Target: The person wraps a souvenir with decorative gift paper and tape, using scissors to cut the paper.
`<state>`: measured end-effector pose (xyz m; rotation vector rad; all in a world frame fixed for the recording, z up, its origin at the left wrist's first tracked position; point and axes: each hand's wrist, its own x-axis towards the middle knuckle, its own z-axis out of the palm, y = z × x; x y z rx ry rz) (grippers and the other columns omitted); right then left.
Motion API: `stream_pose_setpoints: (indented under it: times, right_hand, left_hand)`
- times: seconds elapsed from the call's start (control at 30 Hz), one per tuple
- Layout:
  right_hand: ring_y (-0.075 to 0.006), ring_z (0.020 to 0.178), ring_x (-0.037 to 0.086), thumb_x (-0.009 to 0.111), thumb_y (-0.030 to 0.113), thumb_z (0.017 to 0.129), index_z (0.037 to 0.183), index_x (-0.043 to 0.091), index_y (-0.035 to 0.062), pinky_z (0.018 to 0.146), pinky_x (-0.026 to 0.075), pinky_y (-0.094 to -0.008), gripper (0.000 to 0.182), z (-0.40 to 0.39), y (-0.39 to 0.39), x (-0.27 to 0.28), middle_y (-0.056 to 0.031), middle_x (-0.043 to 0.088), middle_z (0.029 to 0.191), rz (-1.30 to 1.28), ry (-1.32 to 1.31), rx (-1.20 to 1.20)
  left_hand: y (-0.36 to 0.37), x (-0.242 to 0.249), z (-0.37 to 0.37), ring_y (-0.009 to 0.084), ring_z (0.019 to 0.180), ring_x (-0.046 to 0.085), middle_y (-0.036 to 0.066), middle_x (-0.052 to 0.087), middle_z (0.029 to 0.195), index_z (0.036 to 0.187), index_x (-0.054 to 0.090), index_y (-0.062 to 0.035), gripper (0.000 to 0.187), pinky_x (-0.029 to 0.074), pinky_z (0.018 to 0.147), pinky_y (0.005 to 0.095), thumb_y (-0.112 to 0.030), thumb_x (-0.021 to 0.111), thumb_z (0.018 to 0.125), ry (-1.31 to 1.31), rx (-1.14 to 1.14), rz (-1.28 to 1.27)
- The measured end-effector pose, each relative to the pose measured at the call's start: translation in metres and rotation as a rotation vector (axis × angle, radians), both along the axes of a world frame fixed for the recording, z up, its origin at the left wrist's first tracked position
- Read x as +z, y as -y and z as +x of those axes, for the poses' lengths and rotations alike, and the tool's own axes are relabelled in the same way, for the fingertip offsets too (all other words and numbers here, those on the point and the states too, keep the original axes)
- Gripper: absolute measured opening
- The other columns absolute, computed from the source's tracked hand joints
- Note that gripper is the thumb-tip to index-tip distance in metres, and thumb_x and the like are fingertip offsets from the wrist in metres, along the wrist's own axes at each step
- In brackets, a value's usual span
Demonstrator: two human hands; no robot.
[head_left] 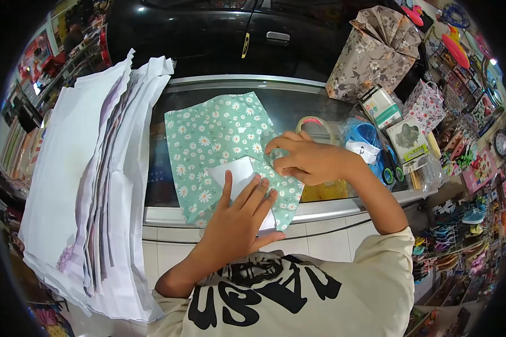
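Note:
Green daisy-print paper point(199, 135) lies on the glass counter, with a white folded piece point(243, 172) on its lower middle. My left hand point(243, 210) rests flat on that white piece, fingers spread. At the right edge of the green paper is my right hand point(306, 160), its fingers curled with the tips close together over the paper; whatever may be between them is too small to make out. A roll of clear tape point(332, 133) lies just behind my right hand, partly hidden by it.
Stacked white-backed sheets point(73, 163) fill the left side. On the right are blue plastic-wrapped items point(361, 133), green-handled scissors point(393, 174), small boxes point(380, 106) and a floral-wrapped package point(371, 56). The counter's metal edge point(168, 215) runs in front.

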<state>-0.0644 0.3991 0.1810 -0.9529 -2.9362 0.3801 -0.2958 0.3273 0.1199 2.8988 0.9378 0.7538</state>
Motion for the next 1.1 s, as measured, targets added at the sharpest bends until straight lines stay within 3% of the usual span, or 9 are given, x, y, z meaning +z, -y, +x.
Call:
stream_pose_setpoints:
  times: [0.2, 0.6, 0.8, 1.0, 1.1]
  right_hand:
    - [-0.0264, 0.115, 0.042, 0.058, 0.004, 0.077, 0.079, 0.058, 0.0112, 0.088, 0.034, -0.0430, 0.007, -0.005, -0.015, -0.014, -0.0090, 0.047, 0.121, 0.036, -0.167, 0.032]
    - [-0.0268, 0.118, 0.041, 0.061, 0.000, 0.074, 0.077, 0.057, 0.0105, 0.092, 0.032, -0.0461, 0.011, -0.007, -0.020, -0.011, -0.0082, 0.044, 0.124, -0.098, -0.121, 0.029]
    - [-0.0235, 0.115, 0.043, 0.059, 0.001, 0.078, 0.082, 0.058, 0.0103, 0.092, 0.031, -0.0447, 0.010, -0.015, -0.020, -0.016, -0.0066, 0.045, 0.122, -0.088, -0.199, -0.044]
    - [-0.0223, 0.111, 0.047, 0.059, 0.011, 0.088, 0.091, 0.060, 0.0134, 0.092, 0.031, -0.0445, 0.004, -0.023, -0.030, -0.030, -0.0059, 0.046, 0.121, -0.037, -0.256, -0.123]
    - [-0.0232, 0.111, 0.048, 0.060, 0.016, 0.089, 0.099, 0.059, 0.0134, 0.095, 0.031, -0.0429, 0.011, -0.021, -0.032, -0.031, -0.0069, 0.048, 0.119, -0.007, -0.236, -0.079]
  left_hand:
    - [0.000, 0.002, -0.001, 0.0297, 0.127, 0.044, 0.018, 0.051, 0.127, 0.121, 0.056, -0.0020, 0.072, 0.013, 0.109, 0.0633, -0.059, 0.061, 0.077, 0.015, -0.023, -0.060]
    - [-0.001, 0.001, -0.003, 0.0310, 0.128, 0.043, 0.019, 0.051, 0.128, 0.124, 0.053, -0.0016, 0.072, 0.012, 0.109, 0.0626, -0.057, 0.061, 0.079, 0.017, -0.036, -0.073]
    - [-0.001, 0.001, -0.002, 0.0310, 0.128, 0.043, 0.019, 0.050, 0.129, 0.124, 0.053, -0.0007, 0.072, 0.013, 0.109, 0.0628, -0.057, 0.060, 0.079, 0.017, -0.041, -0.064]
    - [-0.001, 0.002, -0.002, 0.0323, 0.126, 0.042, 0.018, 0.049, 0.130, 0.121, 0.055, 0.0000, 0.072, 0.015, 0.108, 0.0633, -0.058, 0.060, 0.079, 0.004, -0.038, -0.039]
    - [0.001, 0.011, -0.001, 0.0335, 0.126, 0.041, 0.018, 0.048, 0.131, 0.119, 0.056, -0.0003, 0.072, 0.016, 0.108, 0.0633, -0.059, 0.061, 0.077, -0.009, -0.031, -0.080]
